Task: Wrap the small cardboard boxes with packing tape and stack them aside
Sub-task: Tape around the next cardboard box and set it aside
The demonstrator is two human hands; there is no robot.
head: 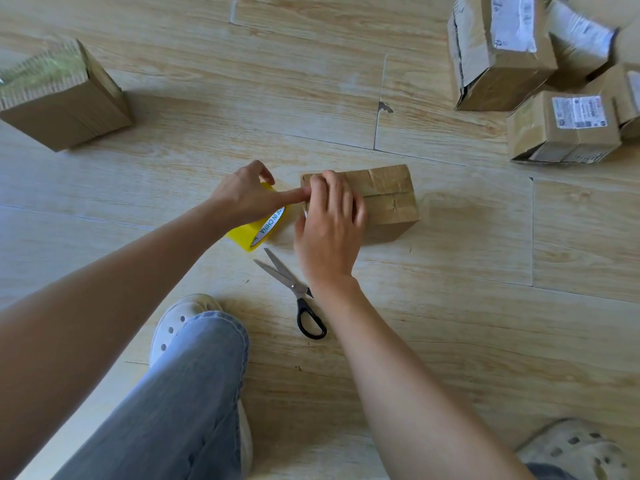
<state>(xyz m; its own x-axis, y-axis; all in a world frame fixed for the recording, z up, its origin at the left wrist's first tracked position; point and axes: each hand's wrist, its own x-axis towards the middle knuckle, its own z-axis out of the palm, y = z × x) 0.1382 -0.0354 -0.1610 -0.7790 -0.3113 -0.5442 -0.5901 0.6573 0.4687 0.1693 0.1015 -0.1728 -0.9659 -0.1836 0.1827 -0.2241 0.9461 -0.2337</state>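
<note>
A person crouches over a small cardboard box [388, 199] lying on a pale wood-grain floor [450, 306]. The box stretches away to the right of the right hand [329, 230], which covers its left end. That hand's fingers are bent over the box's top edge. Whether they pinch anything beneath cannot be told, as the hand hides that end.

Just left of it, the left hand [249, 199] grips a yellow roll of packing tape [256, 230] standing on the floor, its forefinger stretched out to touch the box's corner. Most of the roll is hidden under the hand, and its core lettering is only partly legible.

Scissors [294, 289] with black handles lie on the floor just below the right wrist, blades parted.

Well to the upper left of the hands stands a bundle of flat cardboard [65, 102]. Far to the upper right is a heap of taped, labelled boxes [561, 126], cut off by the frame's edge; their label print is too small to read.

A knee in blue jeans [180, 393] and two pale perforated clogs [173, 327] fill the foreground.
</note>
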